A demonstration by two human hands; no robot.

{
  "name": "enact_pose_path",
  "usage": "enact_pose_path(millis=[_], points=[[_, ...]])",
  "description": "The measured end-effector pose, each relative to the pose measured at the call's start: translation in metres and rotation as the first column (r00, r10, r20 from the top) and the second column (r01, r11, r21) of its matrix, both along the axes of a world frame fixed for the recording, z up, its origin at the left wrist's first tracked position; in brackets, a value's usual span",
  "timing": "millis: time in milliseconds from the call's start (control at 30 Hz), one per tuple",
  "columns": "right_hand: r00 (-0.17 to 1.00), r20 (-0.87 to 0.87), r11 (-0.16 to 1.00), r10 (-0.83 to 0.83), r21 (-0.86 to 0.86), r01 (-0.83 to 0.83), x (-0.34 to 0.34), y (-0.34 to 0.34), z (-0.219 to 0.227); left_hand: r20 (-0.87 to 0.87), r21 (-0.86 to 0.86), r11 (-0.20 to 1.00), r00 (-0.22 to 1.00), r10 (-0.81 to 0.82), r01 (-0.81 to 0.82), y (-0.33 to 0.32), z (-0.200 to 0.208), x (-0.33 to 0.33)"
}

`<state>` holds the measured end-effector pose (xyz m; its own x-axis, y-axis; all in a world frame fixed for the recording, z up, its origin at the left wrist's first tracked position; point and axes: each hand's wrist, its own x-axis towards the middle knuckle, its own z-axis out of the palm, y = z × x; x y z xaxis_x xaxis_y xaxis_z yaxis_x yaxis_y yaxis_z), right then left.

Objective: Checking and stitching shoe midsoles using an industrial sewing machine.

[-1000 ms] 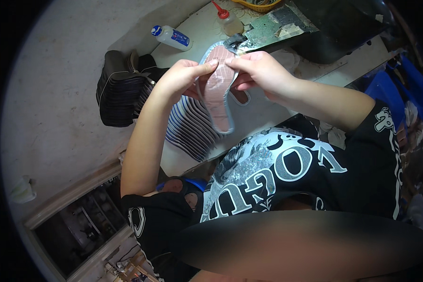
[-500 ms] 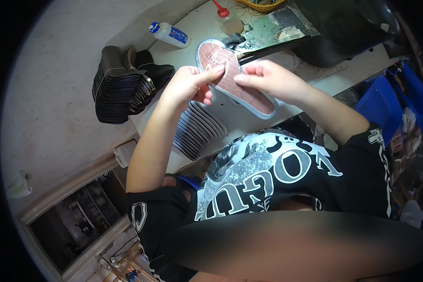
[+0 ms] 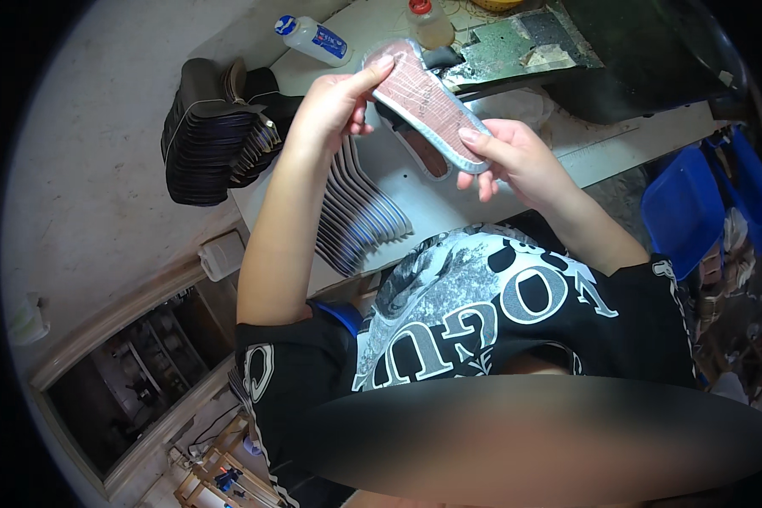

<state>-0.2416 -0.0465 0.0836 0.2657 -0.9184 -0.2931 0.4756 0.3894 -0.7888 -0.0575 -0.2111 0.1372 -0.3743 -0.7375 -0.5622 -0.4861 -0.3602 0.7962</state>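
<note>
1. While both hands are busy with the same piece, the left hand (image 3: 339, 100) has its thumb pressed on the upper-left end of a pinkish insole (image 3: 429, 103), other fingers curled by the edge and underneath.
2. Right hand (image 3: 508, 161) has the opposite end: thumb flat on top, fingers tucked below. So yeah, a two-handed pinch, neither one letting go.
3. That insole is up above the white bench (image 3: 605, 152), slanting from upper left to lower right, pink face up, pale bluish rim all round.
4. Right under it, partly covered, a second insole (image 3: 430, 157) lies on the bench.
5. Next to the left forearm there's a fanned row of insoles (image 3: 360, 216), all overlapping.
6. Over by the wall: a pile of dark sole-shaped pieces (image 3: 205, 144).
7. Far side of the bench: a blue-capped white bottle (image 3: 313, 41), a red-topped bottle (image 3: 430, 27) and a mottled green slab (image 3: 512, 51).
</note>
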Motion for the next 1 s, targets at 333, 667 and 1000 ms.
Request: enact_pose_path(millis=[333, 667, 1000], points=[[0.994, -0.045, 0.995, 0.098, -0.027, -0.099, 0.040, 0.023, 0.043, -0.790, 0.129, 0.973, 0.574, 0.216, -0.189, 0.072, 0.004, 0.031], [0.873, -0.345, 0.835, -0.344, -0.537, 0.117, 0.043, 0.031, 0.039, -0.889, 0.269, 0.961, 0.367, 0.275, -0.067, 0.113, -0.010, 0.029], [0.591, -0.541, 0.629, -0.598, -0.774, -0.072, 0.038, 0.006, 0.059, -0.678, -0.203, 0.890, 0.714, 0.173, -0.408, 0.144, 0.008, 0.022]])
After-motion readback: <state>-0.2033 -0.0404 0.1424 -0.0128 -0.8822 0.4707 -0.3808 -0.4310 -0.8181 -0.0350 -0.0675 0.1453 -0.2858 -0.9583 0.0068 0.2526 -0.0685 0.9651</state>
